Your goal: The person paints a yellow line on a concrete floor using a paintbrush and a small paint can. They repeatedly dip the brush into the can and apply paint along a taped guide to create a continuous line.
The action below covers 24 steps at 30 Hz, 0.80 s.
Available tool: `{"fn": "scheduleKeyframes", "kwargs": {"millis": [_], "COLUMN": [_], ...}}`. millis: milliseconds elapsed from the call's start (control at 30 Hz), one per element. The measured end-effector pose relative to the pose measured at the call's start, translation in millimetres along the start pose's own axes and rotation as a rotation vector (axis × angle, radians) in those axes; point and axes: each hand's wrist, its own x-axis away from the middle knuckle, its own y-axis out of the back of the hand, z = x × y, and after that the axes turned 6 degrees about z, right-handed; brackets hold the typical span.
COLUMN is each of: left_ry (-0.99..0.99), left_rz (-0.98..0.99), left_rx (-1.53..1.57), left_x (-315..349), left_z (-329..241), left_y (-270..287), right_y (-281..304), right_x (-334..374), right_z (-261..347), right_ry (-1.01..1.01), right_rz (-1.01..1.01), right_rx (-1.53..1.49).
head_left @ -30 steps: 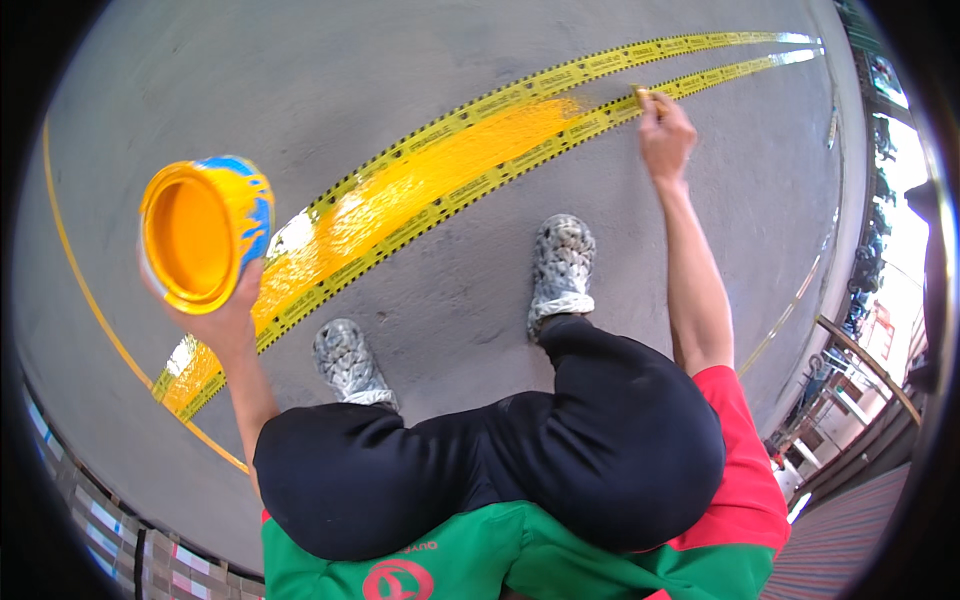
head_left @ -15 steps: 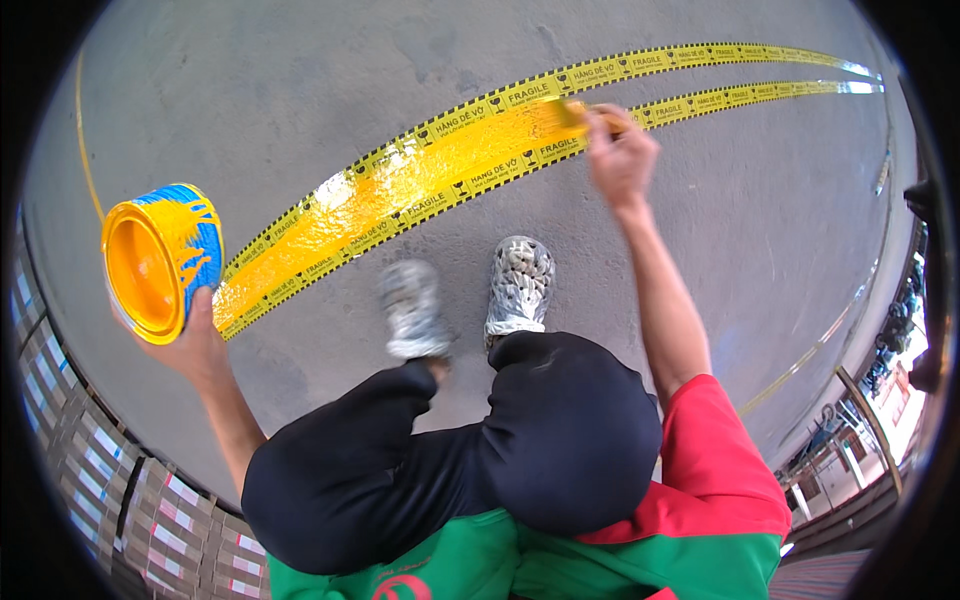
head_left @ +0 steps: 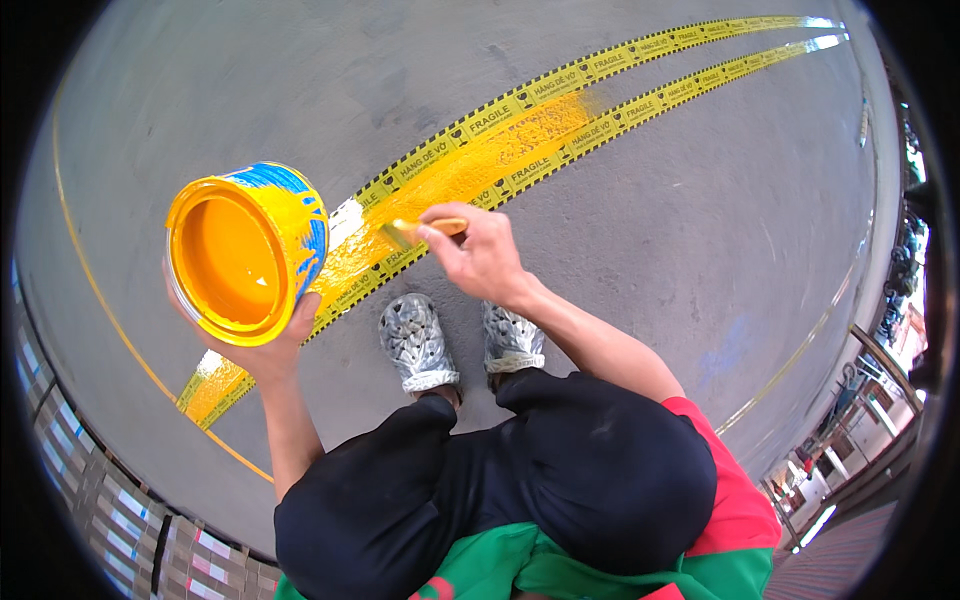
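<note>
My left hand (head_left: 265,345) grips a blue can smeared with yellow paint (head_left: 311,222) from below and behind, its open mouth tilted toward me. Yellow-orange paint (head_left: 232,258) shows inside. In my right hand (head_left: 482,252) is a paintbrush (head_left: 405,233), pinched by its yellowish handle, its bristles over the wet stripe or touching it; I cannot tell which. The painted yellow stripe (head_left: 470,172) runs between two strips of yellow tape with black print (head_left: 590,72), (head_left: 655,102). Its far right end looks thin and patchy over the grey floor.
My feet in grey-white marbled clogs (head_left: 414,340) stand just below the stripe. A thin yellow line (head_left: 100,290) crosses the grey floor (head_left: 700,270) at left. Stacked cartons (head_left: 110,515) line the lower left. A metal frame and clutter (head_left: 850,440) stand at the right edge.
My right hand has brought the brush left and nearer from the stripe's far end. The can has come right and nearer the brush. My left foot has stepped nearer the right one.
</note>
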Motion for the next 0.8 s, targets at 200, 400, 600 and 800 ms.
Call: {"fn": "scheduleKeyframes", "kwargs": {"millis": [200, 400, 600, 800], "left_ry": [0.007, 0.046, -0.006, -0.029], "left_rz": [0.036, 0.049, 0.046, 0.072], "left_rx": [0.002, 0.01, -0.041, -0.074], "left_x": [9, 15, 14, 13], "left_z": [-10, -10, -12, -13], "left_y": [-10, -17, -18, -15], "right_y": [154, 182, 37, 118], "right_x": [-39, -51, -1, -32], "right_z": [-62, -70, -21, -50], "right_ry": [-0.007, 0.093, 0.103, -0.236], "right_rz": [-0.33, -0.407, -0.072, -0.209], "right_rx": [0.54, 0.764, 0.155, 0.14]}}
